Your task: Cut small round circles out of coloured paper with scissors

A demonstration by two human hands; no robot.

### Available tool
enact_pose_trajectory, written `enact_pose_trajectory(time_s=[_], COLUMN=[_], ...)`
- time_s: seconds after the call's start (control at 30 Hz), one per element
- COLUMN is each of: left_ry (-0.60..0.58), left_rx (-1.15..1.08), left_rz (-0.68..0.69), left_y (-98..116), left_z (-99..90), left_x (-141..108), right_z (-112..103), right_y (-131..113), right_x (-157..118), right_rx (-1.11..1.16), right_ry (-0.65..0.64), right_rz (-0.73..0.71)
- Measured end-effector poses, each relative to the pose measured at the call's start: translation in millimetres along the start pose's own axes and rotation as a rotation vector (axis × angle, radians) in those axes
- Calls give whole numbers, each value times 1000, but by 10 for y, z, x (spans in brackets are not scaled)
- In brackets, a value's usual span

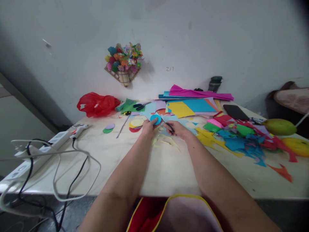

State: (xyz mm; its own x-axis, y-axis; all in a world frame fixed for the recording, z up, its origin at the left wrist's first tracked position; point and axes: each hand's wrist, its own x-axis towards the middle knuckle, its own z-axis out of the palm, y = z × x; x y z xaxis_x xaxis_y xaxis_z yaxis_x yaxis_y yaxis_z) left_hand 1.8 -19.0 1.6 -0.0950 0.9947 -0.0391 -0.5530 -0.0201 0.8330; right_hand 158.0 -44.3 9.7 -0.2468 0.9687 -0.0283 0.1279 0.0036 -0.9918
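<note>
My left hand (149, 126) pinches a blue paper circle (155, 120) above the middle of the table. Close by on the right, my right hand (176, 129) is closed round the dark handles of a pair of scissors (170, 127), its blades pointing up and left toward the circle. Pale yellow paper scraps (165, 141) lie under and in front of both hands. Left of my left hand is a stack of cut paper circles (136, 123), pale yellow on top with yellow and red below. Farther left, a purple and a green circle (109, 130) overlap.
Coloured paper sheets (190, 108) lie at the back. Heaped scraps (243, 138), a dark phone (235, 112) and mangoes (278, 126) occupy the right. A second pair of scissors (140, 105) and a red plastic bag (98, 104) are at back left. A power strip (48, 149) with loose cables runs along the left edge.
</note>
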Motion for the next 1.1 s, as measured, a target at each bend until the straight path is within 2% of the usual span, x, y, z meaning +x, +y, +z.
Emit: enact_pose_trajectory(time_s=[0.27, 1.1], left_ry=[-6, -90], left_rx=[22, 16], left_rz=[-33, -15], left_y=[29, 46], left_z=[-26, -99], left_x=[1, 37], right_z=[13, -2], right_y=[-31, 4], right_x=[-8, 11], right_rx=[-15, 22], right_ry=[15, 5], right_rz=[7, 3])
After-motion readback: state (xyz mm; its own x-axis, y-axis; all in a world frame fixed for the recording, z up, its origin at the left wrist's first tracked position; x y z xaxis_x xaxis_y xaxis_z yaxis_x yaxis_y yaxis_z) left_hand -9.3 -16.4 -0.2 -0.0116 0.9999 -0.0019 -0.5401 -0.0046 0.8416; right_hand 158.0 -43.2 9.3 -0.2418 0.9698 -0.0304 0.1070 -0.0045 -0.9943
